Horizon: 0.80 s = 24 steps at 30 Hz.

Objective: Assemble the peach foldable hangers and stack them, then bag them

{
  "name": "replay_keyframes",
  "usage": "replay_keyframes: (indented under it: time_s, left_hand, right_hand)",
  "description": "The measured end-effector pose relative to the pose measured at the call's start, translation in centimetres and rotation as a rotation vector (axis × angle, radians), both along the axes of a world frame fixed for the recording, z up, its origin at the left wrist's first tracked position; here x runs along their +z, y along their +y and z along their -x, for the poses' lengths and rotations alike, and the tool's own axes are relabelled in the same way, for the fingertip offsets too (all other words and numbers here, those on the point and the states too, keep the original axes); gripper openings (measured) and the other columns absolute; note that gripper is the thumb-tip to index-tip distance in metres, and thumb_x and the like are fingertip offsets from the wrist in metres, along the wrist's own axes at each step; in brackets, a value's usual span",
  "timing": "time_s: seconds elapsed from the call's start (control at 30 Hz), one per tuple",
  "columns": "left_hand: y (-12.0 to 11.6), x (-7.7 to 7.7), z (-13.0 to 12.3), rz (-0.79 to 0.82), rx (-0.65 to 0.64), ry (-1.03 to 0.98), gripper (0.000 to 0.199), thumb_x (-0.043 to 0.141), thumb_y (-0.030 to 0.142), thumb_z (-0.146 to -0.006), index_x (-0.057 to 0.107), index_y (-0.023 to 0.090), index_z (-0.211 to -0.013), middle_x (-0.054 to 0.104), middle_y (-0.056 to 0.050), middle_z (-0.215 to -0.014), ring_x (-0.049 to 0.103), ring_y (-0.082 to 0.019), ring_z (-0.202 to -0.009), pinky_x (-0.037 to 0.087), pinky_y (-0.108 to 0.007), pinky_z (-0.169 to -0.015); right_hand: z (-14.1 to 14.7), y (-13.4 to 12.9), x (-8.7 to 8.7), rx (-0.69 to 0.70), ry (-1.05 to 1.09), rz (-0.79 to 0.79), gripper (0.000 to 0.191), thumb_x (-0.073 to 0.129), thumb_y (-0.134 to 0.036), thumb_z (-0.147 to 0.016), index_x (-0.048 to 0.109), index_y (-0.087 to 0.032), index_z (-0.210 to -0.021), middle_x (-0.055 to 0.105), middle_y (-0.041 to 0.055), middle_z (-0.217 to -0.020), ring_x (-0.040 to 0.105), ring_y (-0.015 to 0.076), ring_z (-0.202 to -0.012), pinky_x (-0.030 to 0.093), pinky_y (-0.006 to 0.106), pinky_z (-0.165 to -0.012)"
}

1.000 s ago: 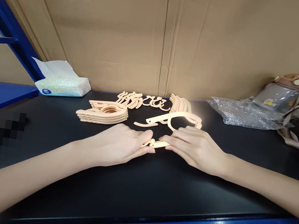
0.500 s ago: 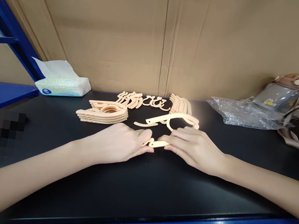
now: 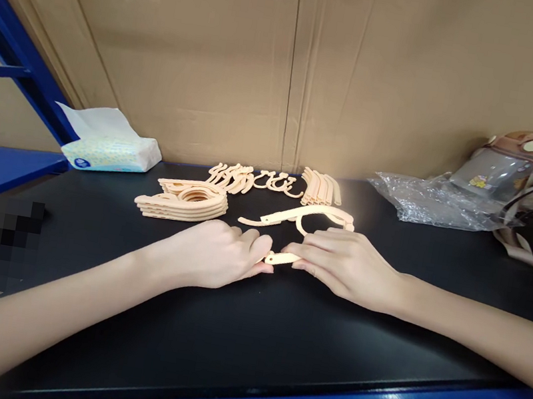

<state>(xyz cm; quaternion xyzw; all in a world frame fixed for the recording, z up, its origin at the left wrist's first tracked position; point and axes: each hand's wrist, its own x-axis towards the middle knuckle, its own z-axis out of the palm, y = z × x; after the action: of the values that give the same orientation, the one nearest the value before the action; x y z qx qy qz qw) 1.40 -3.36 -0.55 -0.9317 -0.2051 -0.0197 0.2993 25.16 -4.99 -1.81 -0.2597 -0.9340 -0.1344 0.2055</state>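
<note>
Between my hands is a peach-coloured plastic folding clothes hanger, its upper arm slanting away to the left. My right hand is closed around its lower arm, whose holed end points left. At that end my left hand pinches, thumb against fingers. A small piece of the same colour was glimpsed there; it is now almost wholly covered by the fingertips. Left of the hanger, a stack of folded hangers lies near my left hand. A loose curved piece rests just beyond my fingertips.
Along the back of the black table lie loose hanger hooks and a row of hanger arms. A tissue pack sits at the left. Clear plastic wrap and a drinking bottle are at the right, before a cardboard wall.
My left thumb has pressed slightly further over the small piece at the hanger's holed end, covering it. The hanger's upper arm has dipped a little. My right hand keeps its grip.
</note>
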Motion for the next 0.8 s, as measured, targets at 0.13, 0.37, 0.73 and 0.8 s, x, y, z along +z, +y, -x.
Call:
replay_keyframes:
  time_s: [0.13, 0.37, 0.73, 0.8]
  left_hand:
    - [0.03, -0.25, -0.04, -0.085, -0.027, 0.013, 0.036, 0.024, 0.036, -0.1, 0.042, 0.017, -0.075, 0.054, 0.0, -0.057, 0.054, -0.015, -0.041, 0.018, -0.028, -0.038]
    - [-0.04, -0.13, -0.24, -0.175, -0.063, -0.029, 0.039, 0.02, 0.033, -0.1, 0.044, 0.016, -0.074, 0.052, -0.001, -0.057, 0.052, -0.015, -0.042, 0.022, -0.028, -0.038]
    - [-0.29, -0.09, -0.23, -0.033, -0.041, -0.136, 0.03, 0.032, 0.032, -0.098, 0.041, 0.017, -0.073, 0.056, 0.002, -0.059, 0.057, -0.013, -0.049, 0.026, -0.026, -0.042]
    - [-0.33, -0.04, -0.27, 0.003, -0.023, -0.164, 0.029, 0.034, 0.031, -0.097, 0.041, 0.017, -0.072, 0.056, 0.002, -0.057, 0.057, -0.012, -0.049, 0.025, -0.025, -0.042]
  right_hand:
    - [-0.11, 0.13, -0.05, 0.014, 0.016, 0.138, 0.031, 0.038, -0.03, -0.097, 0.064, -0.016, -0.105, 0.062, 0.0025, -0.078, 0.056, 0.0139, -0.071, 0.04, 0.025, -0.066]
    - [-0.15, 0.34, 0.07, 0.022, 0.067, 0.264, 0.029, 0.04, -0.03, -0.097, 0.065, -0.017, -0.106, 0.063, 0.0021, -0.081, 0.056, 0.0129, -0.072, 0.039, 0.024, -0.068]
    - [0.12, 0.29, -0.07, -0.035, 0.039, 0.187, 0.03, 0.038, -0.03, -0.097, 0.064, -0.018, -0.108, 0.065, 0.004, -0.083, 0.06, 0.0151, -0.075, 0.04, 0.025, -0.067]
    - [0.14, 0.26, -0.15, -0.041, 0.036, 0.169, 0.031, 0.038, -0.031, -0.097, 0.064, -0.018, -0.107, 0.065, 0.0039, -0.082, 0.06, 0.0153, -0.075, 0.041, 0.025, -0.067]
